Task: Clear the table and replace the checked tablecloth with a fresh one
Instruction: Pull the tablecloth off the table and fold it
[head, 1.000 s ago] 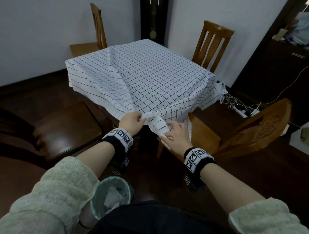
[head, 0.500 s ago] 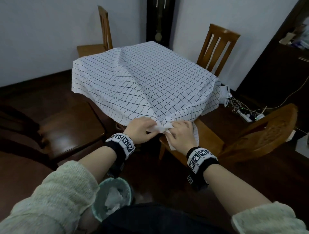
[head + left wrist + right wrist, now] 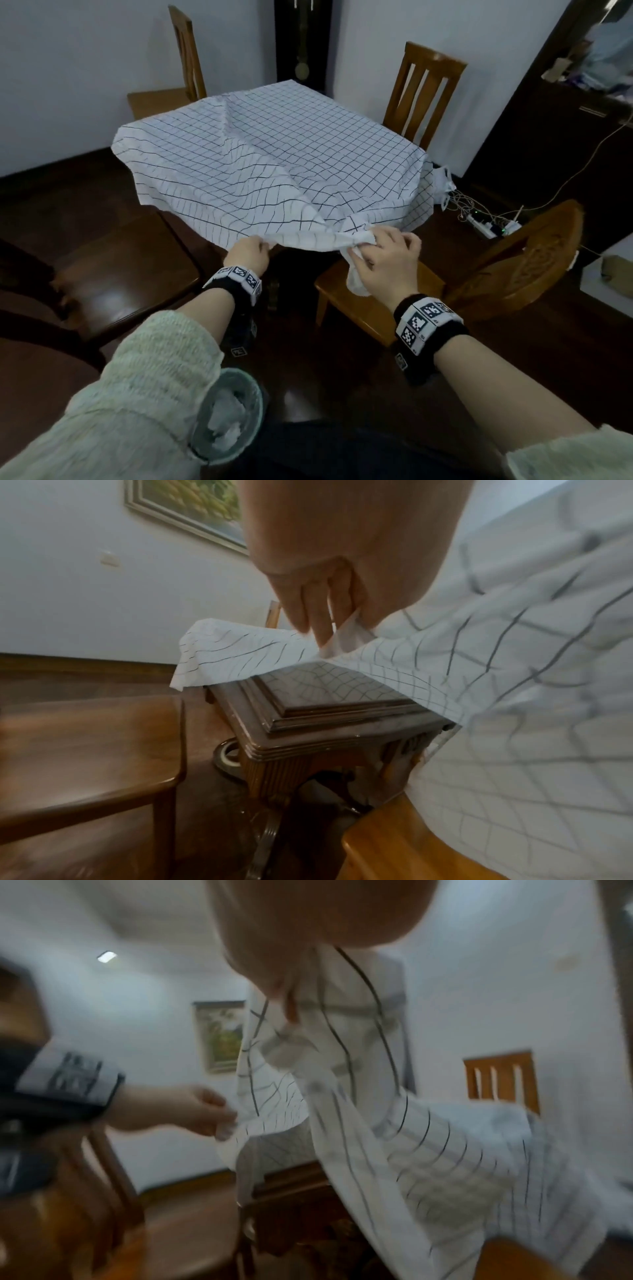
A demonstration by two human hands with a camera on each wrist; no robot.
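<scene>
A white tablecloth with thin black checks covers the square table, ridged with folds running toward me. My left hand pinches its near hem, and in the left wrist view the fingers hold the edge lifted off the dark wooden table corner. My right hand grips a bunched corner of the cloth, with a tail hanging below it over a chair seat. The hem stretches taut between both hands.
Wooden chairs stand all round: a dark one at left, a light one under my right hand, a carved one at right, two at the far side. A waste bin sits by my feet. Cables and a power strip lie on the floor at right.
My hands were close together on the bunched corner; now they have spread apart, the right moving right, and the hem is pulled taut and lifted off the table corner.
</scene>
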